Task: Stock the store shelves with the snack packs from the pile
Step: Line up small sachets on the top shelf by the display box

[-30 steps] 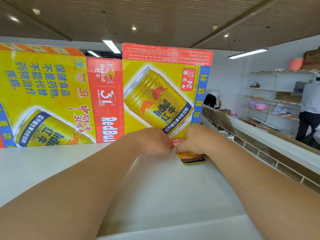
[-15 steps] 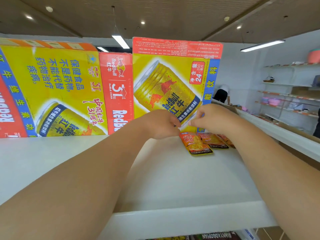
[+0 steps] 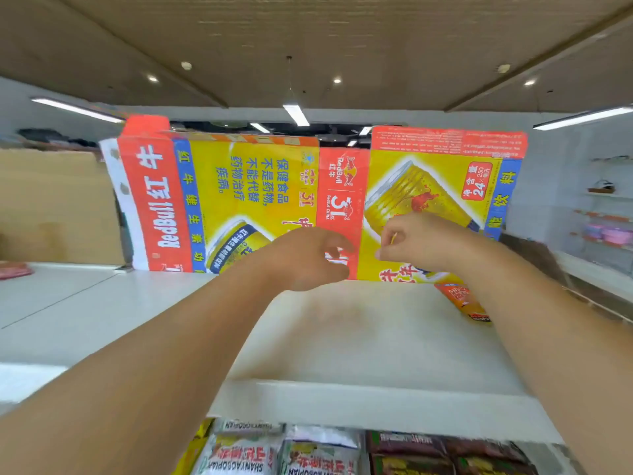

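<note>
Snack packs: one orange pack point(image 3: 460, 298) lies flat on the top shelf point(image 3: 342, 337), at the foot of the right Red Bull carton point(image 3: 442, 186), partly hidden by your right forearm. Your left hand point(image 3: 308, 258) hovers above the shelf, fingers loosely curled, holding nothing. Your right hand point(image 3: 418, 241) is curled just beside it; whether it pinches anything cannot be told. Below the shelf's front edge a row of packs point(image 3: 318, 452), white and dark, stands close together. By this evidence stocking is under way: the top shelf shows one pack and much bare surface. The pile is out of view. The left carton point(image 3: 219, 200) adjoins the right; their contents are hidden.
</note>
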A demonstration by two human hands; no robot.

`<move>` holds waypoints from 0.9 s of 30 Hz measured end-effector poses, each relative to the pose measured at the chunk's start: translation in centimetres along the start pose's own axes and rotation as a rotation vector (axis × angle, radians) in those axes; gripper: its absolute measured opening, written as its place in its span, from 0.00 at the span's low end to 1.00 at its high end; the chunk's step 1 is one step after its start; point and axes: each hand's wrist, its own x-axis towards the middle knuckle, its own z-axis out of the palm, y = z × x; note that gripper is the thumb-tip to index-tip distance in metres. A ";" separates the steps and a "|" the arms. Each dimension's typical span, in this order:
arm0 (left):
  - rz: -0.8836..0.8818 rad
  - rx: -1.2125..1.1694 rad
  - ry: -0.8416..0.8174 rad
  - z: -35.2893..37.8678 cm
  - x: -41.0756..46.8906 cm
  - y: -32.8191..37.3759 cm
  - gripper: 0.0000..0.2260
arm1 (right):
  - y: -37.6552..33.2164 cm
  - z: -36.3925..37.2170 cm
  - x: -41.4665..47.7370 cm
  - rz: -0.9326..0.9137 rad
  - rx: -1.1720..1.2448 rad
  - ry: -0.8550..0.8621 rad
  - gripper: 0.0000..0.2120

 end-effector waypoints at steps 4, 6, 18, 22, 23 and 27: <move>-0.134 0.003 0.076 -4.5 -6.8 -6.2 0.18 | -8.8 2.8 0.2 -0.117 0.057 -0.022 0.09; -0.195 0.008 0.102 -7.0 -10.5 -9.4 0.18 | -13.6 4.5 0.4 -0.163 0.063 -0.053 0.09; -0.537 0.182 0.289 -21.7 -33.7 -25.5 0.17 | -40.6 14.7 0.2 -0.467 0.120 -0.161 0.11; -0.666 0.194 0.307 -24.6 -38.4 -29.1 0.18 | -46.6 17.1 1.1 -0.511 0.104 -0.201 0.11; -0.692 0.206 0.306 -25.2 -39.3 -30.1 0.18 | -47.8 17.7 1.4 -0.520 0.101 -0.208 0.11; -0.788 0.238 0.265 -26.3 -41.2 -32.9 0.20 | -51.0 19.7 3.2 -0.541 0.093 -0.234 0.10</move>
